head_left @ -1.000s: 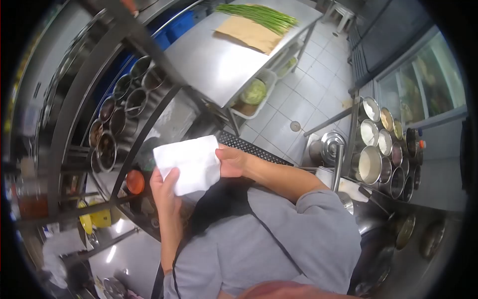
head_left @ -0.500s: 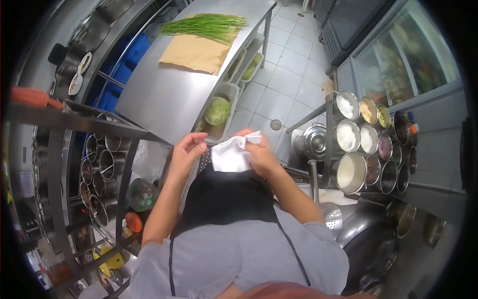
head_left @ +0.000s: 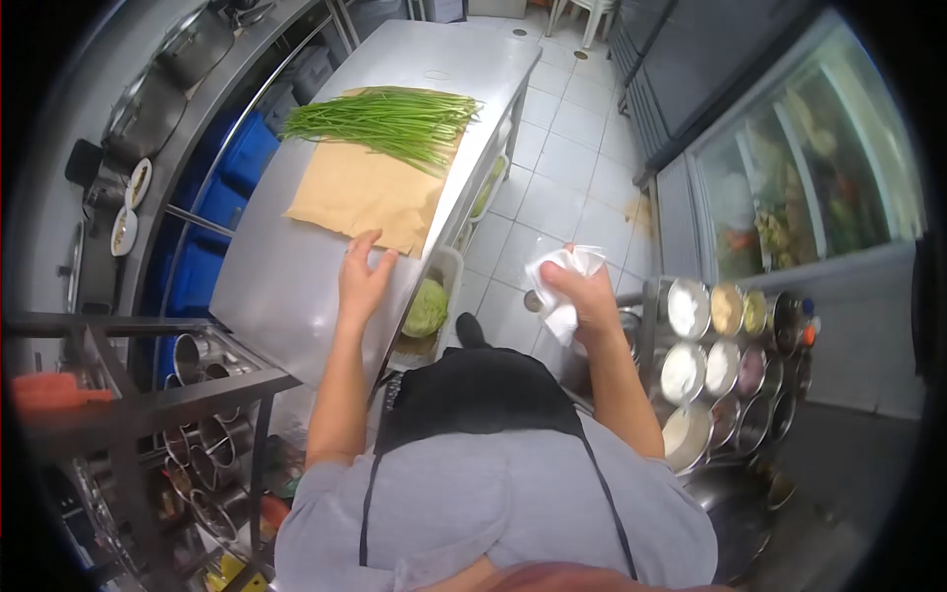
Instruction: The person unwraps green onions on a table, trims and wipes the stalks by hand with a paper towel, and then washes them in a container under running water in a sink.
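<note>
My right hand (head_left: 584, 296) is closed around a crumpled white cloth (head_left: 562, 322), held out over the floor to the right of the table. Fingers apart, my left hand (head_left: 363, 279) hovers at the near edge of a sheet of brown paper (head_left: 365, 202) and holds nothing. The paper lies flat on the steel table (head_left: 266, 266). Across its far part rests a bundle of long, thin green stalks (head_left: 385, 113), spread from left to right.
A cabbage (head_left: 426, 308) sits in a white bin (head_left: 452, 276) under the table's right side. Metal pots of white and coloured ingredients (head_left: 688, 308) stand at right, before a glass-front fridge (head_left: 789, 158). A dark metal rack (head_left: 197, 405) fills the near left.
The table now appears closer. My left hand has moved up to the brown paper's edge. My right hand has swung out rightward with the cloth, which is now more bunched up.
</note>
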`<state>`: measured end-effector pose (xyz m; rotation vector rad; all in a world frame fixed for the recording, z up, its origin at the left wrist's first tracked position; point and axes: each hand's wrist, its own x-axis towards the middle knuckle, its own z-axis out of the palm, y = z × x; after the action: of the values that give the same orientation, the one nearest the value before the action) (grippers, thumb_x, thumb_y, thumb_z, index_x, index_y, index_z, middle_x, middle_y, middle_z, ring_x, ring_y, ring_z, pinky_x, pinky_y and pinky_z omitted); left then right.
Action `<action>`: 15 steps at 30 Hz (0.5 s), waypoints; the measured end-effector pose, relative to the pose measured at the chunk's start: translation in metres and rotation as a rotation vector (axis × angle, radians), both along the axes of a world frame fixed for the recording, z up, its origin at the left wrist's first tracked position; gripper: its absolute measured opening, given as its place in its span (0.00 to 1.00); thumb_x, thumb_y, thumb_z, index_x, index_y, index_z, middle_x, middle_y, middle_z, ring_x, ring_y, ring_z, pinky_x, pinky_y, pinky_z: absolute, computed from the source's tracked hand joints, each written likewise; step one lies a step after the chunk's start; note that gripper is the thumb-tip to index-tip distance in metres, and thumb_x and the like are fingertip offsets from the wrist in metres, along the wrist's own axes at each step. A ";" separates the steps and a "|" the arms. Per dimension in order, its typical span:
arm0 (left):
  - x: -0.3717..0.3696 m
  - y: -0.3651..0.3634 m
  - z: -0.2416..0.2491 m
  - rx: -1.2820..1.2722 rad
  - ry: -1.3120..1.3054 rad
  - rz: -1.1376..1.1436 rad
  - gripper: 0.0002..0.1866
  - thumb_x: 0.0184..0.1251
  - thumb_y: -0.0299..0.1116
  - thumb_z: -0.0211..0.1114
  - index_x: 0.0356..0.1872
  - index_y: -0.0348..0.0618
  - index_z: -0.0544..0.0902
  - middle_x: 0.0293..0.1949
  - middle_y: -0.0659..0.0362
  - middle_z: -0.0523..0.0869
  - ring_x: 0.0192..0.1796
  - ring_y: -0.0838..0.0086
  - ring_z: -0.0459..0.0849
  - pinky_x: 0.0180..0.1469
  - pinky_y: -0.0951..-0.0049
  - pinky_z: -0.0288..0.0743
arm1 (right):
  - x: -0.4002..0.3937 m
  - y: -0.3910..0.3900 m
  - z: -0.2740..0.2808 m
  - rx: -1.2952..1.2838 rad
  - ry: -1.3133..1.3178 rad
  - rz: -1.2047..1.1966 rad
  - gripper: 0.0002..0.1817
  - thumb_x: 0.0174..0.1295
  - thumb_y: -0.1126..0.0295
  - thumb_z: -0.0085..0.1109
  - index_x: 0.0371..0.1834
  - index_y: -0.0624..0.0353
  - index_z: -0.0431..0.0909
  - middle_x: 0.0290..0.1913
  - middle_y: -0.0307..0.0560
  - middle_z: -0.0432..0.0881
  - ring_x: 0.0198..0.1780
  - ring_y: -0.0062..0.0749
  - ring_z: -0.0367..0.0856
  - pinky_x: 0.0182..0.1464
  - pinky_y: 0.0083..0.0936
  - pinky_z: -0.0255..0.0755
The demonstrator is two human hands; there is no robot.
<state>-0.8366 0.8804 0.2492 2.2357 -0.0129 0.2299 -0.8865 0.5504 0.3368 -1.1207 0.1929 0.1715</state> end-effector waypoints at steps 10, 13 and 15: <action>0.065 -0.016 -0.033 0.332 0.156 0.248 0.32 0.68 0.43 0.63 0.69 0.34 0.71 0.72 0.36 0.64 0.74 0.40 0.59 0.75 0.52 0.53 | 0.182 -0.002 -0.035 -0.462 -0.066 0.245 0.04 0.56 0.77 0.66 0.34 0.62 0.81 0.28 0.40 0.83 0.32 0.21 0.80 0.34 0.21 0.72; 0.069 -0.025 -0.041 0.362 0.187 0.340 0.33 0.68 0.42 0.62 0.70 0.35 0.69 0.73 0.39 0.64 0.76 0.42 0.58 0.76 0.53 0.52 | 0.254 -0.007 -0.047 -0.651 -0.054 0.382 0.06 0.58 0.74 0.65 0.36 0.63 0.83 0.29 0.44 0.85 0.35 0.26 0.84 0.37 0.24 0.75; 0.067 -0.033 -0.049 0.379 0.230 0.419 0.33 0.69 0.42 0.62 0.70 0.35 0.69 0.74 0.41 0.64 0.76 0.44 0.58 0.77 0.54 0.51 | 0.308 -0.003 -0.060 -0.804 -0.057 0.457 0.07 0.58 0.71 0.65 0.36 0.63 0.84 0.29 0.48 0.86 0.35 0.33 0.86 0.38 0.29 0.76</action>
<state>-0.7695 0.8475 0.2001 2.6121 0.5840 0.2054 -0.5787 0.5470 0.2771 -1.9617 -0.0639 0.4964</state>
